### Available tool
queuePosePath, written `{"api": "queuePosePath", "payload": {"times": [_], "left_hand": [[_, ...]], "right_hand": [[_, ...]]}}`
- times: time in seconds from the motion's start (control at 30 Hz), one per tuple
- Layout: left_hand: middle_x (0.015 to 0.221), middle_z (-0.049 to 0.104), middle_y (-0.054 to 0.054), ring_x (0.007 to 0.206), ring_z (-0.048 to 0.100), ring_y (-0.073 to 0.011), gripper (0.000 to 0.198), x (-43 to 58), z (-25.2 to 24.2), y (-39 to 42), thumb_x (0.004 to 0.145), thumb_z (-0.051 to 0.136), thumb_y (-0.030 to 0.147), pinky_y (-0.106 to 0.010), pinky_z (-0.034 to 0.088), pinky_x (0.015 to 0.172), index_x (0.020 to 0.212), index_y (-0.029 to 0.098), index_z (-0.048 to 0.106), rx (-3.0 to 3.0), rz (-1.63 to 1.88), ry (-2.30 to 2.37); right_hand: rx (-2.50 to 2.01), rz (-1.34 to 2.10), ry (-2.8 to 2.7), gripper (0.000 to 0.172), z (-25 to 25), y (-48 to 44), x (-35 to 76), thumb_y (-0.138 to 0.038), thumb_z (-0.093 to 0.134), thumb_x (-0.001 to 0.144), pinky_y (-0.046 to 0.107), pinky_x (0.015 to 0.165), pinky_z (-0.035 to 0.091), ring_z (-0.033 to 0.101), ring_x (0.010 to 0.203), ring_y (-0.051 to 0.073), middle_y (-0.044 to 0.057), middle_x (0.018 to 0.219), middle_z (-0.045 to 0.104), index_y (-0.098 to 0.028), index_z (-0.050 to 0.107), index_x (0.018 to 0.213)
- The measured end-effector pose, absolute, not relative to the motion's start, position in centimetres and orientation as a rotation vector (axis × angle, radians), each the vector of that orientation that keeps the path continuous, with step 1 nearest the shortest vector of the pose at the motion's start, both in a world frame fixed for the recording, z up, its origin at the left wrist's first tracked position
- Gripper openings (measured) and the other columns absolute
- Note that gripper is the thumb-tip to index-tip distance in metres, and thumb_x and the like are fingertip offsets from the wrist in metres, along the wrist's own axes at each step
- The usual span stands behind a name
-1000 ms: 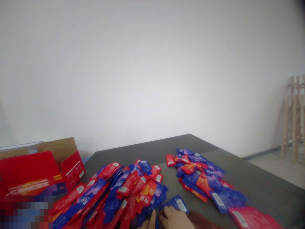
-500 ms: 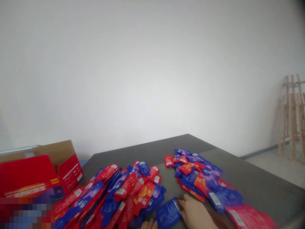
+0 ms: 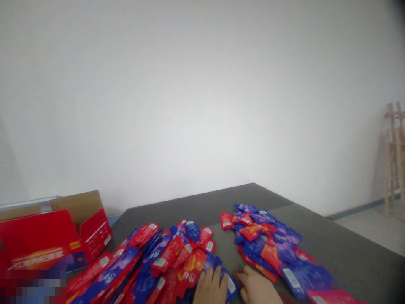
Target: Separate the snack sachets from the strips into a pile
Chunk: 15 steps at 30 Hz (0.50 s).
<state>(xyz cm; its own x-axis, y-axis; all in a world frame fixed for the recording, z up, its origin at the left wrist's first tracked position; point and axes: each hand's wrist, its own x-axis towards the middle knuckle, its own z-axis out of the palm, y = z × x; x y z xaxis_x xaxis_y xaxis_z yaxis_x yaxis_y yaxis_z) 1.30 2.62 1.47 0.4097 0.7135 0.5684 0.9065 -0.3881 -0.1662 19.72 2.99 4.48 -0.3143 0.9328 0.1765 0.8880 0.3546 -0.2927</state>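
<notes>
My left hand (image 3: pixel 211 287) lies with fingers stretched out and slightly apart over a blue packet (image 3: pixel 230 283), at the near right edge of the left pile of flat red and blue packets (image 3: pixel 167 257). Close beside it on the right, my right hand (image 3: pixel 257 287) is closed, its fingers bent down near the packet's right edge. Whatever its fingertips hold, if anything, is hidden. A second pile of red and blue packets (image 3: pixel 268 240) spreads just beyond and to the right of my right hand.
An open red cardboard box (image 3: pixel 38 236) stands at the left, by the packets. Both piles lie on a dark grey table (image 3: pixel 202 202), its far corner near the pale wall (image 3: pixel 202 105). A wooden rack (image 3: pixel 394 156) stands on the floor at the far right.
My left hand has come up into view and now lies on the blue packet, which has shifted slightly. My right hand stays near its edge. The view has tilted and turned slightly.
</notes>
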Motion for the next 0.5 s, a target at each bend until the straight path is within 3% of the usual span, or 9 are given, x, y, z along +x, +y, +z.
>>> {"api": "queuePosePath", "payload": {"times": [0.1, 0.27, 0.5], "left_hand": [[0.127, 0.069, -0.007, 0.112, 0.065, -0.0318, 0.051, -0.5, 5.1, 2.5, 0.070, 0.074, 0.023, -0.046, 0.051, 0.097, 0.120, 0.027, 0.070, -2.194, -0.528, -1.516], [0.133, 0.065, -0.010, 0.122, 0.059, -0.0314, 0.046, -3.1, 8.8, 3.2, 0.081, 0.061, 0.013, -0.047, 0.045, 0.102, 0.126, 0.022, 0.067, -2.016, -0.256, -1.766], [0.137, 0.060, -0.019, 0.132, 0.051, -0.0345, 0.036, -4.3, 10.1, 5.1, 0.095, 0.052, 0.028, -0.048, 0.040, 0.107, 0.122, 0.011, 0.069, -1.938, 0.051, -1.937]], "right_hand": [[-1.610, 0.181, -2.327, 0.043, 4.5, 2.9, 19.5, -0.002, 0.045, 0.079, 0.028, 0.081, 0.048, 0.069, 0.093, 0.022, 0.007, 0.101, 0.071, -0.023, 0.075, 0.100], [-1.640, 0.159, -2.329, 0.038, 4.8, 2.5, 19.3, -0.003, 0.046, 0.081, 0.027, 0.077, 0.048, 0.069, 0.090, 0.021, 0.007, 0.100, 0.070, -0.023, 0.074, 0.098], [-1.667, 0.186, -2.325, 0.039, 4.5, 2.6, 19.2, -0.002, 0.048, 0.078, 0.026, 0.076, 0.048, 0.069, 0.090, 0.021, 0.007, 0.103, 0.070, -0.023, 0.074, 0.097]]}}
